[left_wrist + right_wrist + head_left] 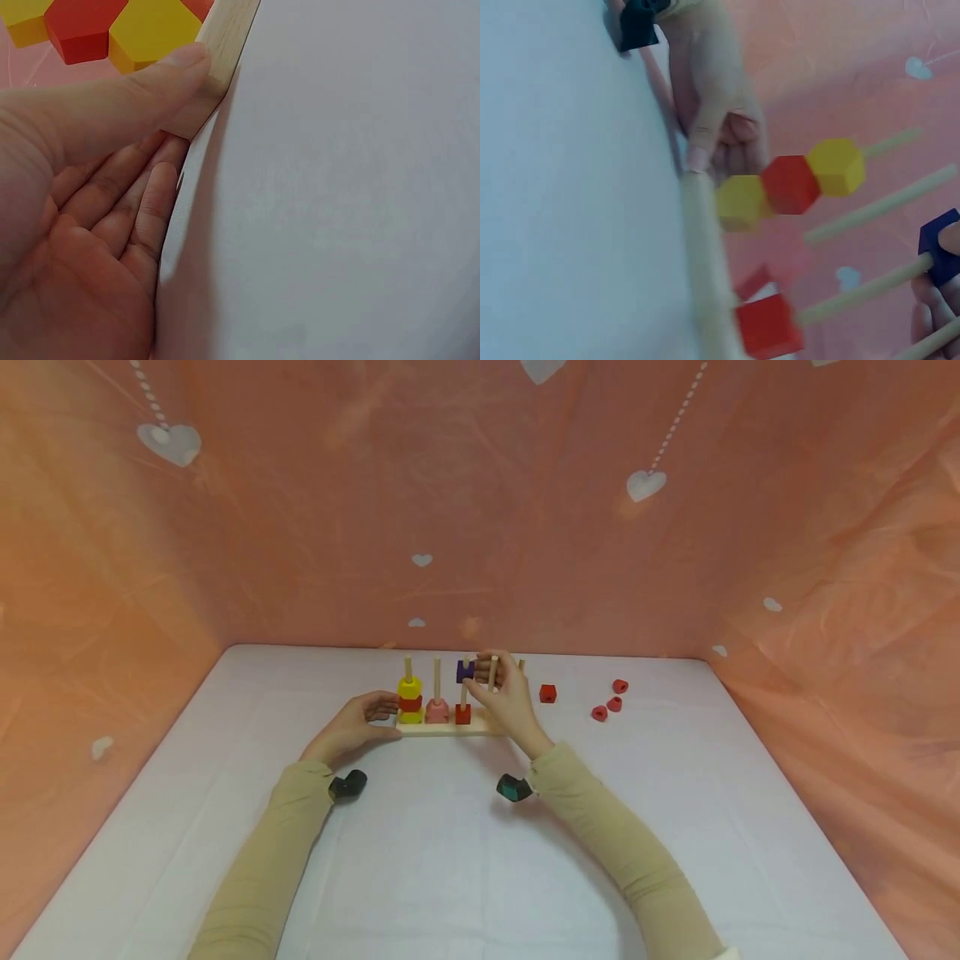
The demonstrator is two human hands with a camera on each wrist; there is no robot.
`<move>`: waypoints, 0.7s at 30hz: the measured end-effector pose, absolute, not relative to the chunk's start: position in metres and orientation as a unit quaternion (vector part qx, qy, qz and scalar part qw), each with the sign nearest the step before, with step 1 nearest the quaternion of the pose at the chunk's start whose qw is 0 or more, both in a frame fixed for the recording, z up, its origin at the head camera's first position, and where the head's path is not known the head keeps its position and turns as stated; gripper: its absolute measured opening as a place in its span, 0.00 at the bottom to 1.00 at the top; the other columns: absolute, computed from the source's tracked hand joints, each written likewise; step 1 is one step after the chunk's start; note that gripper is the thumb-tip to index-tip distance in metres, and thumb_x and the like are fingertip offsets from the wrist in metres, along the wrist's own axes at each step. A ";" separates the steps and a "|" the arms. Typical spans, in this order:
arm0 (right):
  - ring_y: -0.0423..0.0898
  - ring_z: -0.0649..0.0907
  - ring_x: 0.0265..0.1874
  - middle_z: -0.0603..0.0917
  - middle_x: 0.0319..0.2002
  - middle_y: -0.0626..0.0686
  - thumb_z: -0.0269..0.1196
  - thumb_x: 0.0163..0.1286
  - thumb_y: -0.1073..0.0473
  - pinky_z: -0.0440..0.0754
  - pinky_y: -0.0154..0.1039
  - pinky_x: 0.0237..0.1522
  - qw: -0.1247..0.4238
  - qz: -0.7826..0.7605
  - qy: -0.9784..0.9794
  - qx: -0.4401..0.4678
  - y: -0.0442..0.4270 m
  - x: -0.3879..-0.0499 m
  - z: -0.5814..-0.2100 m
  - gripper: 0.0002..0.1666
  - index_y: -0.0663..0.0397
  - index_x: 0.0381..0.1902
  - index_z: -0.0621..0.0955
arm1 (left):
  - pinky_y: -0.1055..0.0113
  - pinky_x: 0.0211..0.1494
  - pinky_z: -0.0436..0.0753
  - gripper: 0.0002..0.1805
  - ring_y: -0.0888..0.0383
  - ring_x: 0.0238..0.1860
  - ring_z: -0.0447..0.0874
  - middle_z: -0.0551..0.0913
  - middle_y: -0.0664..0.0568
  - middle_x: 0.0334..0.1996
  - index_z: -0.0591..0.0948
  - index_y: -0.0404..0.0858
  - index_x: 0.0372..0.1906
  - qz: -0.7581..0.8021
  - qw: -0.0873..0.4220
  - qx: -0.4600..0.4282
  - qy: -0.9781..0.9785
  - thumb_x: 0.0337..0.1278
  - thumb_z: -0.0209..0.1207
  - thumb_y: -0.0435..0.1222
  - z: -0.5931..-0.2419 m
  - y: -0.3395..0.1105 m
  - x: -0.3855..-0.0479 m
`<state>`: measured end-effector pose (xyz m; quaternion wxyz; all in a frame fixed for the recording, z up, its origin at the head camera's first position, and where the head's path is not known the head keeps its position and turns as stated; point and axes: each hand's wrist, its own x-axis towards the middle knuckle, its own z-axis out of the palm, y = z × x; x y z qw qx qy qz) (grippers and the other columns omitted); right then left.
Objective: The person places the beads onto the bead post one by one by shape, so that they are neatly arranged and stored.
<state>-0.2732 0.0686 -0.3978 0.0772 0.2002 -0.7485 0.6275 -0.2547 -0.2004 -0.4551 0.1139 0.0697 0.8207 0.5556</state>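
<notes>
A wooden peg stand (450,732) lies on the white table. My left hand (351,727) grips its left end, with the thumb on the front edge, as the left wrist view shows. My right hand (516,703) pinches a purple block (464,672) near the top of the third peg; in the right wrist view that peg's tip reaches the block (936,247). Beneath it on the same peg sits a red square block (462,715). The leftmost peg carries a red block (410,703) between two yellow ones. A pink block (437,712) rests at the bottom of the second peg.
To the right of the stand lies a loose red block (548,693). Farther right are small red pieces, among them one nearest the front (599,713). My right hand partly covers the stand's right-hand pegs. An orange cloth (480,527) hangs behind the table.
</notes>
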 end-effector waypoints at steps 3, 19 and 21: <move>0.57 0.80 0.48 0.80 0.48 0.65 0.66 0.61 0.69 0.78 0.45 0.53 0.048 0.636 -0.748 0.184 0.069 -0.273 -0.410 0.22 0.68 0.53 0.74 | 0.50 0.67 0.65 0.35 0.46 0.61 0.69 0.73 0.44 0.60 0.69 0.39 0.64 0.555 0.115 0.067 0.821 0.49 0.70 0.35 -0.455 -0.200 -0.255; 0.60 0.80 0.49 0.79 0.49 0.67 0.61 0.62 0.75 0.79 0.43 0.52 -0.003 0.622 -0.763 0.176 0.076 -0.255 -0.428 0.19 0.73 0.51 0.74 | 0.51 0.67 0.66 0.35 0.46 0.60 0.70 0.74 0.44 0.59 0.69 0.37 0.63 0.554 0.110 0.079 0.822 0.48 0.71 0.35 -0.456 -0.200 -0.257; 0.65 0.77 0.53 0.77 0.51 0.71 0.60 0.63 0.76 0.76 0.47 0.56 -0.007 0.622 -0.760 0.188 0.080 -0.248 -0.419 0.20 0.76 0.53 0.72 | 0.51 0.67 0.66 0.36 0.45 0.60 0.70 0.73 0.43 0.59 0.69 0.36 0.64 0.551 0.108 0.082 0.823 0.49 0.71 0.35 -0.455 -0.200 -0.257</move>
